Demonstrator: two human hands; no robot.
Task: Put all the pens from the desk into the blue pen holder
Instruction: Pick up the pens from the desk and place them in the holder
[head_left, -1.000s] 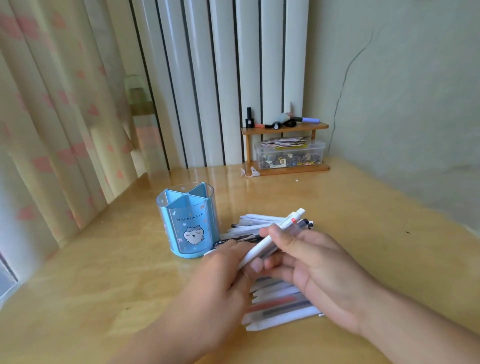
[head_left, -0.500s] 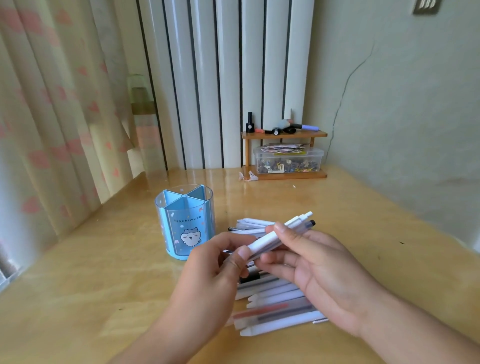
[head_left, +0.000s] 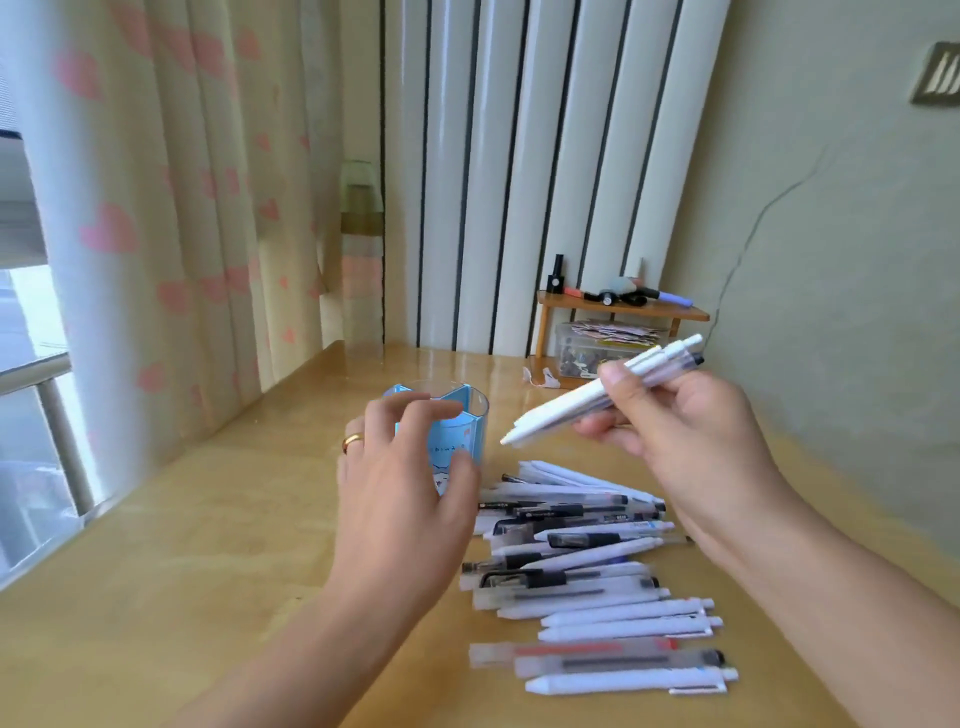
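Note:
The blue pen holder (head_left: 470, 415) stands on the wooden desk, partly hidden behind my left hand (head_left: 402, 483). That hand hovers at its front with fingers spread and curled around it; whether it touches the holder is unclear. My right hand (head_left: 691, 441) is raised to the right of the holder, shut on a small bunch of pens (head_left: 566, 410), white ones with a clear one behind, tips pointing down-left toward the holder. A pile of several white, clear and black pens (head_left: 587, 566) lies on the desk below the hands.
A small wooden shelf (head_left: 623, 312) with markers on top and a clear box of small items (head_left: 587, 348) under it stands at the back against the wall. Curtains and a window (head_left: 31, 364) run along the left desk edge (head_left: 156, 493). A wall borders the right.
My right hand has lifted the bunch of pens up and to the right. My left hand let go of them and moved left to the pen holder. The camera shifted closer and leftward.

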